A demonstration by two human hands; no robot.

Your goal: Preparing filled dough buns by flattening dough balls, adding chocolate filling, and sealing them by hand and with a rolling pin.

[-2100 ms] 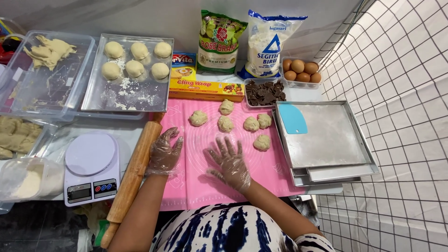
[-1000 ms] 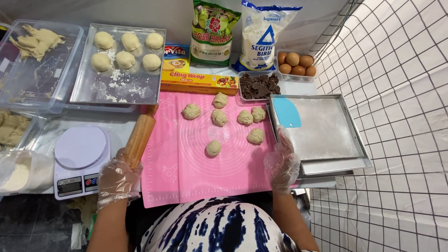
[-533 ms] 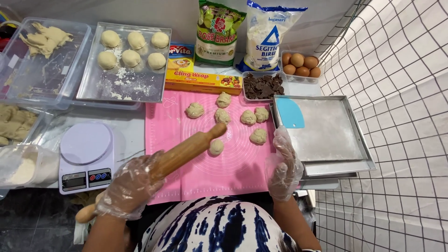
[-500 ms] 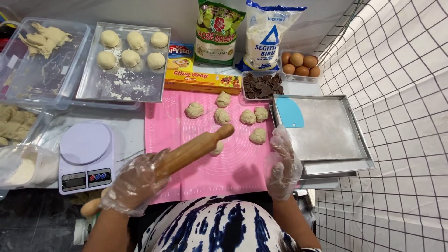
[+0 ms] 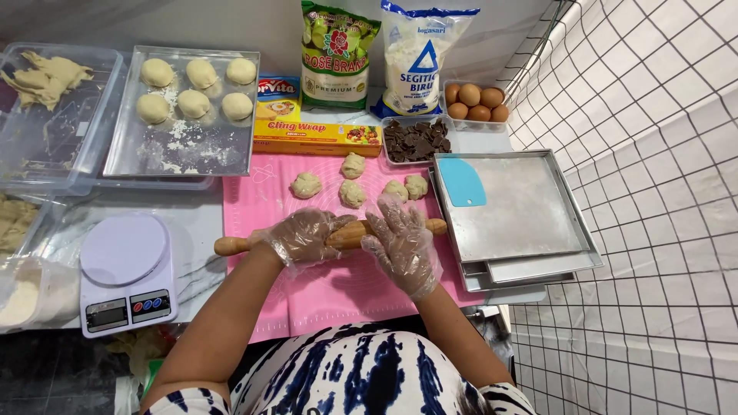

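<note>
While lying crosswise on the pink silicone mat, the long wooden rolling pin is pointing left to right, with the gloved left hand curling over it and the right hand pressing flat, fingers spread.

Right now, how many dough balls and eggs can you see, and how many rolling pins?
Dough balls on the pink mat: 5 showing, such as one
Dough balls on the metal tray: 6, such as one
Eggs: 5
Rolling pin: 1
Total: 17
</note>
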